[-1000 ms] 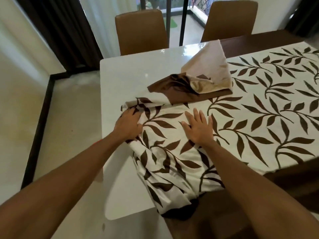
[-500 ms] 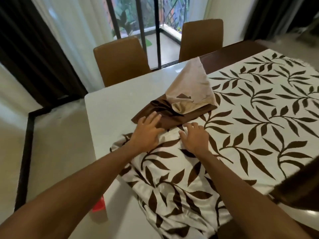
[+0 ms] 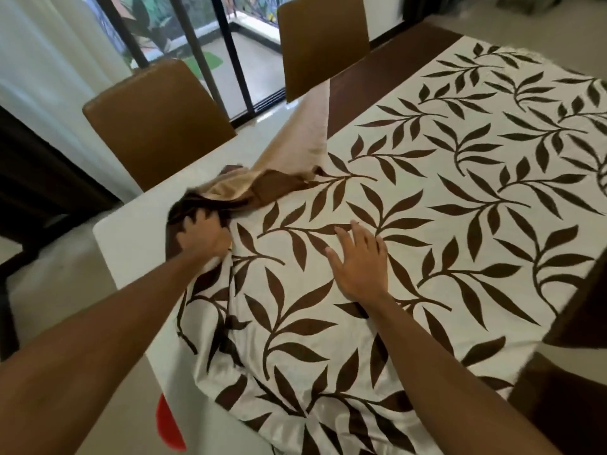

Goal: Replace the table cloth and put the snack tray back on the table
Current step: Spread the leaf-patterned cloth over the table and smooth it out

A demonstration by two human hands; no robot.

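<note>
Body | two forearms bare from frame edge to wrist, long and lean, stretched by the wide lens | left hand [image 3: 203,236] bare, detail smeared by blur | right hand [image 3: 359,261] bare, knuckles and tendons showing

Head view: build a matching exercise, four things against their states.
1 left hand
2 right hand
3 table
4 nearer chair

A lies flat on the tablecloth
B brown, behind the table's far edge
C grips the tablecloth's brown border
D white, bare at its left corner

Pairs: 1-C, 2-A, 3-D, 4-B
</note>
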